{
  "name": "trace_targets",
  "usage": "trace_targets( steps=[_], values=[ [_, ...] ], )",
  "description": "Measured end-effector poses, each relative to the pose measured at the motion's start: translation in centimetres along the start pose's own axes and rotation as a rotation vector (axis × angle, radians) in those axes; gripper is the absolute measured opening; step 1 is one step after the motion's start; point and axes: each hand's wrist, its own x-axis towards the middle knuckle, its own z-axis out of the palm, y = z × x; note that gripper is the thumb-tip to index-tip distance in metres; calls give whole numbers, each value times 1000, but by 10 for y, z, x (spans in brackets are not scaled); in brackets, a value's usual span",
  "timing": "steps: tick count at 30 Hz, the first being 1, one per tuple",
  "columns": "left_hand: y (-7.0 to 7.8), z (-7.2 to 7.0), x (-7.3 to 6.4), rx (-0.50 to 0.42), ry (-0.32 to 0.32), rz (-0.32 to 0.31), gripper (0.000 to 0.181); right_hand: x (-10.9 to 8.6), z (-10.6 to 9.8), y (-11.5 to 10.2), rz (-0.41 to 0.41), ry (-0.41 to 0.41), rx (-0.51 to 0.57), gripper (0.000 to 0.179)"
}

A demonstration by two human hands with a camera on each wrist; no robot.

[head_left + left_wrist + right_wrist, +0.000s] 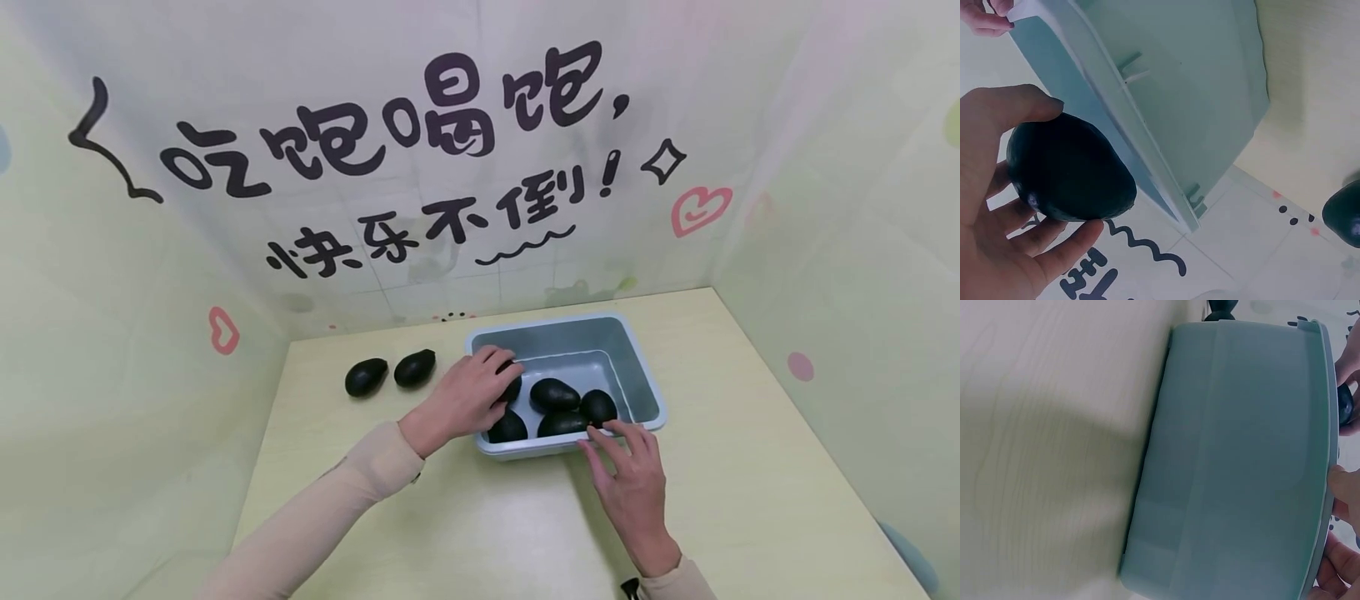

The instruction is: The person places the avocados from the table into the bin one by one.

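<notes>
My left hand (468,392) grips a black avocado (1069,169) over the left end of a blue-grey plastic bin (566,450). Thumb and fingers wrap its sides in the left wrist view. Inside the bin, several more avocados lie along the near wall, among them one avocado (508,427) below the left hand and another avocado (555,395) near the middle. My right hand (633,492) pinches the bin's near rim toward its right corner, thumb outside and fingers over the edge.
Two avocados, a left one (366,377) and a right one (415,368), lie on the pale wooden table (465,533) left of the bin. Behind the table hangs a printed cloth backdrop (420,275) with dark lettering, and cloth walls flank both sides.
</notes>
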Motion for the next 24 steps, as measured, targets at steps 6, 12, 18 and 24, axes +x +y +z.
trace_targets(
  steps=[6, 12, 18, 24],
  values=[
    [1, 3, 5, -13, -7, 23, 48, 1, 1, -1, -18, 10, -5, 33],
    [4, 0, 15, 13, -12, 37, 44, 2, 0, -1, -18, 13, 1, 28],
    [9, -1, 23, 52, -36, 61, 43, 0, -1, 0, -2, 2, -6, 30],
    [11, -5, 29, 53, -19, 40, 34, 0, -1, 1, 11, -17, -11, 32]
  ],
)
